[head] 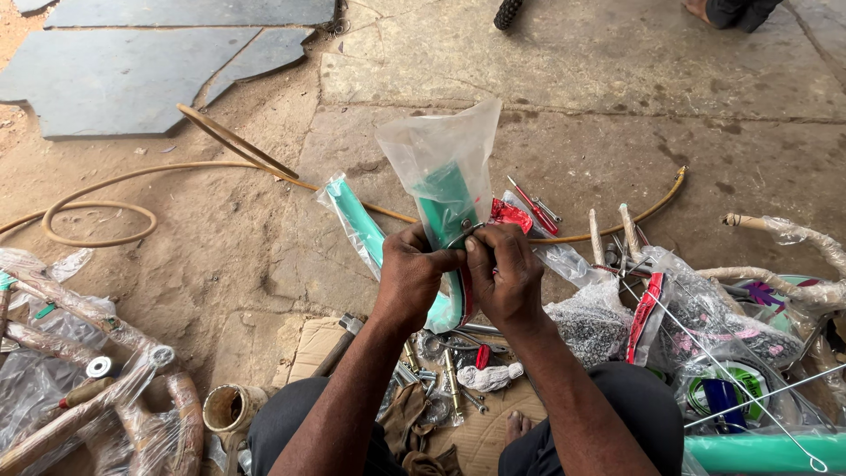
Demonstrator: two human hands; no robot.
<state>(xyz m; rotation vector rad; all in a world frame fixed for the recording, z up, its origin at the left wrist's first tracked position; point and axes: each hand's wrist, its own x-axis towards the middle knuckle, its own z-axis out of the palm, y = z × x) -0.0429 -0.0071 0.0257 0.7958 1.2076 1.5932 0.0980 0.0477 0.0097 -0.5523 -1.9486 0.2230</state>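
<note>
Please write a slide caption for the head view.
Both hands, left hand and right hand, grip a plastic-wrapped green mudguard.

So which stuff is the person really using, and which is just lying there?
In use:
left hand
right hand
curved teal metal mudguard in a clear plastic bag

Lying about:
second teal mudguard in plastic
red-handled screwdriver
long tan rubber hose
small rusty tin
white rag
</note>
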